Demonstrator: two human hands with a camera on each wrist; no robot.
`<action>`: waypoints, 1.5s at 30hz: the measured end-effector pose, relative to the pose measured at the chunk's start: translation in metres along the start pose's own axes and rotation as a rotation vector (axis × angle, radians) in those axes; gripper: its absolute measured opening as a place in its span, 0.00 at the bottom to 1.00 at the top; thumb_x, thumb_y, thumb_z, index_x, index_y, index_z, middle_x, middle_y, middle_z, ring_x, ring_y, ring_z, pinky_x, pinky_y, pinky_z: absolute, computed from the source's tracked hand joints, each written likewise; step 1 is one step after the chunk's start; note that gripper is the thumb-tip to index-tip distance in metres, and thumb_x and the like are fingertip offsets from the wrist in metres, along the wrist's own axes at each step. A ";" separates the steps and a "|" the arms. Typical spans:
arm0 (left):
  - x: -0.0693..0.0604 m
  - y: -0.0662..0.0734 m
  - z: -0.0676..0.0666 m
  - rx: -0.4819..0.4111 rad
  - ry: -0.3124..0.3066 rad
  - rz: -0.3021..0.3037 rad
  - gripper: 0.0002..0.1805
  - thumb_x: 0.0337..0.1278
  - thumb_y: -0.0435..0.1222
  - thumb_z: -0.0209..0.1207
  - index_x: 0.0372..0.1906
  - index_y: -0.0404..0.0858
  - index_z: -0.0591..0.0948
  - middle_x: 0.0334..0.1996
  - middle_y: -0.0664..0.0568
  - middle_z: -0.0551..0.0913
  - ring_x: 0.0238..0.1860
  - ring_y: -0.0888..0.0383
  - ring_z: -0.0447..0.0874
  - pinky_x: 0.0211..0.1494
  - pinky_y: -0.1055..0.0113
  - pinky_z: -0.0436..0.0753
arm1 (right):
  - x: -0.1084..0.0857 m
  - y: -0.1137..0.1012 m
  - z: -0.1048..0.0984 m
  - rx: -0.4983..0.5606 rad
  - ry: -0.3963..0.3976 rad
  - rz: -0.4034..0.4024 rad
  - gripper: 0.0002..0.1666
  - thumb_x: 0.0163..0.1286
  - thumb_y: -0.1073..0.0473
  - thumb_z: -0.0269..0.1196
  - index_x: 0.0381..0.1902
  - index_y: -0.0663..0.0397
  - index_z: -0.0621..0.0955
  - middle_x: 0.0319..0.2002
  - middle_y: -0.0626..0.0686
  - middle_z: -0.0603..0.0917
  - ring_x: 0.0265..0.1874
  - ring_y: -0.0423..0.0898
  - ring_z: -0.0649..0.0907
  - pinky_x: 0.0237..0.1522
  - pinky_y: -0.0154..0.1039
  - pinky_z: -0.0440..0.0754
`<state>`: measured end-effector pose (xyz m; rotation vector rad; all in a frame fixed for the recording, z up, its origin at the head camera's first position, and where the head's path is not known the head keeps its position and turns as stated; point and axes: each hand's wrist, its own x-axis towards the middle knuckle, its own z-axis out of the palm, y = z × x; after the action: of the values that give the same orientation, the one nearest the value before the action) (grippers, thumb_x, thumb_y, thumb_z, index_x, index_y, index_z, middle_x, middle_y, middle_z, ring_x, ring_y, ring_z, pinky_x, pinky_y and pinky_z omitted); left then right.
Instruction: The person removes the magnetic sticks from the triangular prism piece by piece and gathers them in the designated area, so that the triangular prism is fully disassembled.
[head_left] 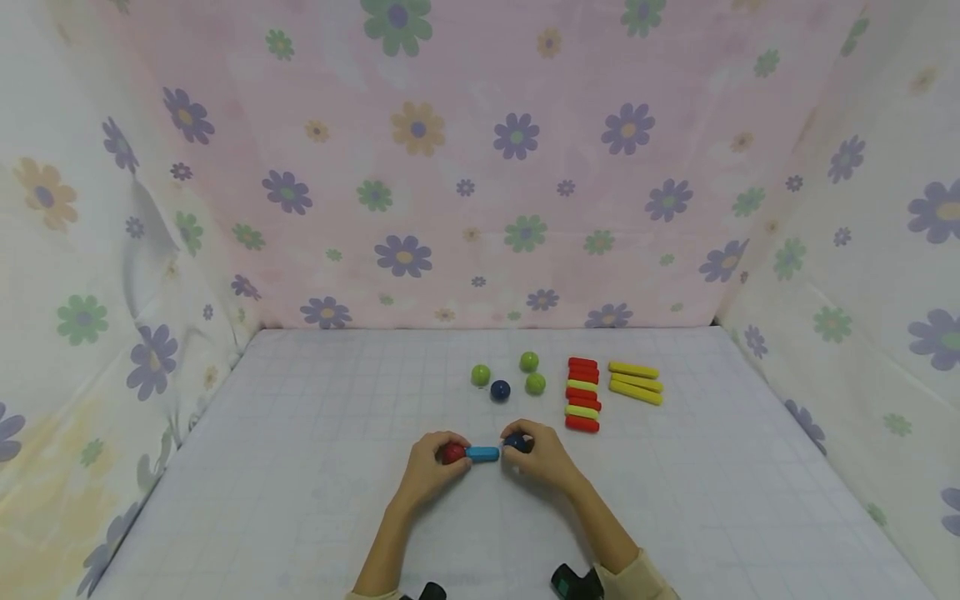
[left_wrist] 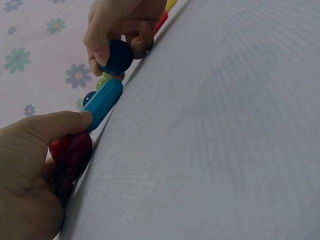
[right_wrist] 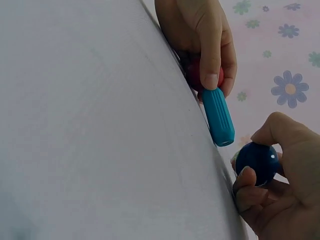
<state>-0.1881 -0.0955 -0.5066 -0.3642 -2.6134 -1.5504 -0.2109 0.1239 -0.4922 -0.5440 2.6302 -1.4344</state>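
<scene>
My left hand [head_left: 430, 472] grips a red ball [left_wrist: 71, 150] low over the white table, its thumb lying at the joint with a light blue ribbed rod [head_left: 483, 454]. The rod sticks out from the ball toward the right. Between thumb and fingers my right hand [head_left: 552, 458] pinches a dark blue ball [right_wrist: 257, 163]. A small gap separates this ball from the rod's free end in the right wrist view. Behind the hands, another dark blue ball [head_left: 500, 391] lies on the table among green balls [head_left: 481, 375].
Right of the balls, red and yellow-green rods [head_left: 582, 393] lie stacked in a column. Beside them are three longer yellow rods [head_left: 636, 384]. Flowered cloth walls [head_left: 465, 167] rise behind and at both sides of the white table [head_left: 300, 467].
</scene>
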 end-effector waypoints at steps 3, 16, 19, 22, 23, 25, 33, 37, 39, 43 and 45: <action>-0.001 -0.001 0.000 0.005 -0.005 -0.003 0.12 0.45 0.35 0.68 0.38 0.40 0.84 0.38 0.50 0.82 0.40 0.56 0.73 0.43 0.66 0.72 | 0.001 0.002 0.000 0.068 0.044 0.037 0.12 0.62 0.64 0.61 0.45 0.55 0.79 0.42 0.53 0.80 0.27 0.43 0.76 0.26 0.31 0.78; -0.002 -0.001 -0.007 -0.034 -0.044 -0.052 0.23 0.42 0.33 0.66 0.49 0.38 0.79 0.44 0.50 0.82 0.50 0.53 0.77 0.59 0.52 0.73 | 0.023 0.006 0.002 0.098 0.225 0.090 0.23 0.58 0.64 0.67 0.52 0.60 0.76 0.46 0.59 0.80 0.29 0.45 0.79 0.28 0.29 0.79; -0.001 -0.003 -0.009 -0.045 -0.036 -0.046 0.22 0.40 0.32 0.66 0.48 0.38 0.79 0.42 0.51 0.82 0.47 0.54 0.77 0.57 0.53 0.74 | 0.026 0.007 0.003 0.109 0.253 0.107 0.23 0.58 0.64 0.67 0.52 0.63 0.76 0.47 0.61 0.80 0.29 0.46 0.78 0.28 0.29 0.79; -0.001 -0.004 -0.009 -0.041 -0.030 -0.041 0.21 0.41 0.33 0.66 0.47 0.37 0.79 0.42 0.51 0.82 0.46 0.54 0.77 0.55 0.54 0.75 | 0.028 0.009 0.004 0.099 0.274 0.126 0.23 0.59 0.65 0.66 0.52 0.63 0.76 0.48 0.62 0.80 0.30 0.46 0.78 0.30 0.28 0.78; -0.001 -0.004 -0.009 -0.036 -0.030 -0.041 0.20 0.42 0.33 0.66 0.46 0.37 0.80 0.42 0.51 0.82 0.46 0.54 0.77 0.55 0.54 0.75 | 0.029 0.009 0.004 0.091 0.280 0.130 0.23 0.59 0.65 0.66 0.52 0.63 0.76 0.48 0.62 0.80 0.30 0.45 0.78 0.32 0.29 0.77; -0.002 -0.004 -0.010 -0.035 -0.031 -0.037 0.19 0.43 0.33 0.65 0.46 0.37 0.81 0.42 0.51 0.82 0.47 0.53 0.77 0.55 0.54 0.74 | 0.030 0.011 0.004 0.076 0.292 0.138 0.23 0.59 0.66 0.66 0.53 0.63 0.76 0.49 0.62 0.80 0.31 0.45 0.78 0.34 0.30 0.77; -0.004 -0.004 -0.012 -0.043 -0.039 -0.018 0.19 0.46 0.34 0.66 0.47 0.36 0.82 0.44 0.49 0.83 0.50 0.52 0.78 0.57 0.54 0.74 | 0.027 0.008 0.006 0.057 0.337 0.163 0.30 0.58 0.66 0.66 0.60 0.59 0.72 0.54 0.61 0.74 0.30 0.46 0.77 0.36 0.31 0.79; -0.004 -0.004 -0.012 -0.045 -0.039 -0.011 0.19 0.46 0.34 0.66 0.47 0.36 0.82 0.45 0.49 0.83 0.50 0.52 0.77 0.57 0.53 0.73 | 0.024 0.004 0.008 0.045 0.396 0.162 0.24 0.59 0.64 0.66 0.53 0.60 0.73 0.45 0.60 0.74 0.30 0.45 0.76 0.35 0.30 0.77; -0.004 -0.005 -0.012 -0.046 -0.038 -0.011 0.19 0.46 0.34 0.66 0.47 0.36 0.82 0.45 0.49 0.83 0.50 0.51 0.77 0.57 0.52 0.73 | 0.022 0.001 0.008 0.030 0.417 0.148 0.19 0.59 0.64 0.66 0.47 0.60 0.74 0.39 0.58 0.74 0.29 0.45 0.74 0.32 0.30 0.74; -0.004 -0.005 -0.012 -0.049 -0.033 -0.015 0.19 0.46 0.35 0.67 0.47 0.36 0.82 0.45 0.49 0.83 0.50 0.51 0.78 0.58 0.52 0.73 | 0.015 -0.006 0.010 0.017 0.393 0.080 0.13 0.58 0.64 0.67 0.38 0.60 0.75 0.32 0.57 0.74 0.27 0.45 0.73 0.28 0.29 0.72; -0.004 -0.006 -0.012 -0.040 -0.027 0.000 0.19 0.46 0.35 0.67 0.47 0.36 0.82 0.44 0.48 0.83 0.50 0.50 0.78 0.57 0.51 0.73 | 0.011 -0.008 0.012 0.013 0.340 0.034 0.12 0.58 0.63 0.68 0.37 0.60 0.76 0.32 0.55 0.75 0.27 0.44 0.73 0.28 0.29 0.73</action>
<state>-0.1866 -0.1091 -0.5065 -0.3910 -2.6054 -1.6115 -0.2159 0.1064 -0.4912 -0.2713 2.8615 -1.6627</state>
